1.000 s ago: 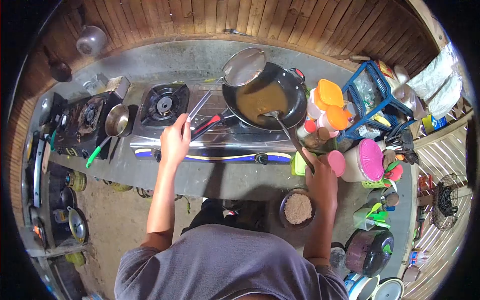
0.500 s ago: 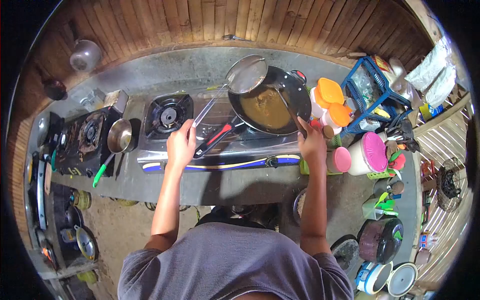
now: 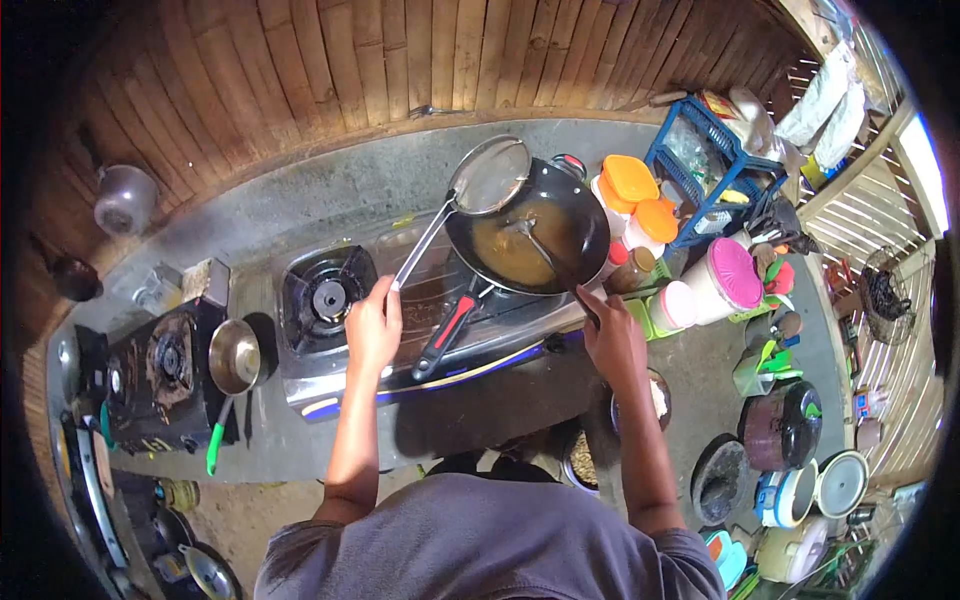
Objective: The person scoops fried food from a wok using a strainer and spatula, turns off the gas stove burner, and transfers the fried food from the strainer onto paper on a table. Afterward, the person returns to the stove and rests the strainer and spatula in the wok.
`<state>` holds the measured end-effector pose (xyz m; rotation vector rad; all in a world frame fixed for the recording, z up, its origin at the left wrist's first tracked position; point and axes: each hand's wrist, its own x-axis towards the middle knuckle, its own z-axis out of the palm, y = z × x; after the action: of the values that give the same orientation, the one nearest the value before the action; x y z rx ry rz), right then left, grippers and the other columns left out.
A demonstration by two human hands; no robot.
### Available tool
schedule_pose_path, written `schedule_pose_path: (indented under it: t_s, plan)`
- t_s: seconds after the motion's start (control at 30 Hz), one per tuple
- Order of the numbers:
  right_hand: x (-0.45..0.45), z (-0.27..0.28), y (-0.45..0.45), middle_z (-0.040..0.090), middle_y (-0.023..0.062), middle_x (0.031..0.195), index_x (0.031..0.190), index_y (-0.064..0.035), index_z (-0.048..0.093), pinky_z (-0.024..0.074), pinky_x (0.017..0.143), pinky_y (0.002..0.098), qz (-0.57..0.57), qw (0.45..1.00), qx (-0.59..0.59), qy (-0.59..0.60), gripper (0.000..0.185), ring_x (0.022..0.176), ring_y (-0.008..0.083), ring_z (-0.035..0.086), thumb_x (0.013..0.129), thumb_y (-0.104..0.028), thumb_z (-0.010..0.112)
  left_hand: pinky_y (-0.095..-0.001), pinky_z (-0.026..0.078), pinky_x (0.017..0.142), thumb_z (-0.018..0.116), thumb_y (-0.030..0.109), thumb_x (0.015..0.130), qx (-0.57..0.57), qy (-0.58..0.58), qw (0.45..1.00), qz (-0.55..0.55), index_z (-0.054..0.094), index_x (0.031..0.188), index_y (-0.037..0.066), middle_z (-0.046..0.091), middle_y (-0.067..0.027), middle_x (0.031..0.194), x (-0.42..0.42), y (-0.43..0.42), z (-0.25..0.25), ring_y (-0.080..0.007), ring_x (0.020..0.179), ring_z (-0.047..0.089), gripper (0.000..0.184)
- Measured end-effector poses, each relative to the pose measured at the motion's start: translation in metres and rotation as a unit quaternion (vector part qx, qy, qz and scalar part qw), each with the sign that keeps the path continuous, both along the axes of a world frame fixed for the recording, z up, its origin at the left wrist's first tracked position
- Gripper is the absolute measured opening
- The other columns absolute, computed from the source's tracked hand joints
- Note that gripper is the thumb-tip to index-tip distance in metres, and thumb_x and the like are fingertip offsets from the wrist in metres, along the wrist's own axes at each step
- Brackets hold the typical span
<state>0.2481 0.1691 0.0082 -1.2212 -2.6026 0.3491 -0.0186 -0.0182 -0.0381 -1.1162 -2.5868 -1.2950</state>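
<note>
My left hand [image 3: 374, 328] is closed around the handle of a round mesh strainer [image 3: 490, 175]. The strainer's basket hangs over the upper left rim of a black wok [image 3: 588, 225], and no food can be made out in it. Brown liquid [image 3: 510, 255] covers the wok's bottom. With my right hand [image 3: 612, 335] I grip the dark handle of a long cooking spoon [image 3: 541, 249], whose metal head dips into the liquid. The wok's red and black handle [image 3: 447, 335] points toward me, between my arms.
The wok stands on the right side of a two-burner stove [image 3: 400, 300]; the left burner [image 3: 330, 297] is bare. Orange-lidded containers [image 3: 630, 180] crowd the wok's right side, beside a blue rack [image 3: 715, 170]. Further left, a small pan [image 3: 235, 357] sits near another stove [image 3: 165, 370].
The spoon's head has moved from the wok's far side toward the middle of the liquid. The strainer stays over the wok's rim. My view has turned slightly.
</note>
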Motion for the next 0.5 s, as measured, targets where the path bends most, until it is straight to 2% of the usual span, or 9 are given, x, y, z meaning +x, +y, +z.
schedule_pose_path:
  t_s: [0.23,0.43,0.5]
  plan:
    - [0.026,0.026,-0.034,0.062,0.0155,0.098,0.126,-0.0214,0.063,0.0522,0.078,0.045,-0.013,0.999,-0.025,0.025,0.044,0.087,0.0344,0.065,0.084,-0.01,0.06,-0.0506,0.049,0.061,0.053,0.022,0.095,-0.036,0.024,0.999,-0.018,0.065,0.106,0.01,0.062,-0.0231,0.07,-0.013,0.011,0.001,-0.0422,0.07,0.064,0.021]
    - [0.062,0.056,-0.028,0.063,0.0125,0.106,0.125,-0.0206,0.063,0.0525,0.079,0.0441,-0.033,0.997,-0.05,-0.039,0.045,0.091,0.0352,0.064,0.082,-0.01,0.061,-0.0495,0.049,0.059,0.052,0.021,0.095,-0.005,0.05,0.999,-0.004,0.065,0.105,0.009,0.062,-0.0223,0.069,-0.007,0.012,0.002,-0.0409,0.068,0.064,0.02]
    - [0.074,0.064,-0.024,0.065,0.0131,0.108,0.124,-0.02,0.064,0.0518,0.081,0.0421,-0.027,0.999,-0.041,-0.019,0.046,0.092,0.0349,0.064,0.079,-0.009,0.063,-0.0492,0.048,0.059,0.053,0.021,0.095,-0.02,0.04,0.999,0.012,0.065,0.106,0.009,0.061,-0.0221,0.068,0.0,0.013,0.004,-0.0405,0.067,0.064,0.02]
